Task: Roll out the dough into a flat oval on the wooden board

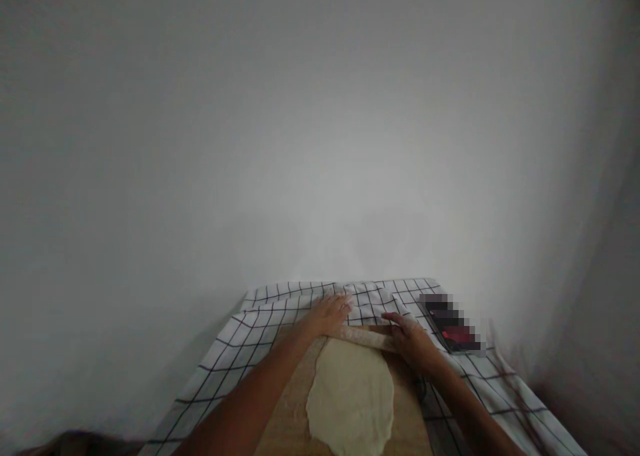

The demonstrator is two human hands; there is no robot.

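Note:
A pale, floury rolling pin [367, 338] lies crosswise at the far edge of a thin, flattened sheet of dough [351, 396]. My left hand [333, 313] holds the pin's left end, with its fingers reaching forward past it and flour on the fingertips. On the right end is my right hand [411, 338], closed around the pin, with one finger pointing inward along it. Both ends of the pin are hidden under my hands. The dough is roughly round with an uneven edge and rests on a wooden board [287, 409].
Beneath the board a white cloth with a black grid [215, 359] covers the table. A dark, flat object [453, 326], partly pixelated, lies to the right of my right hand. A plain pale wall [320, 143] rises behind the table.

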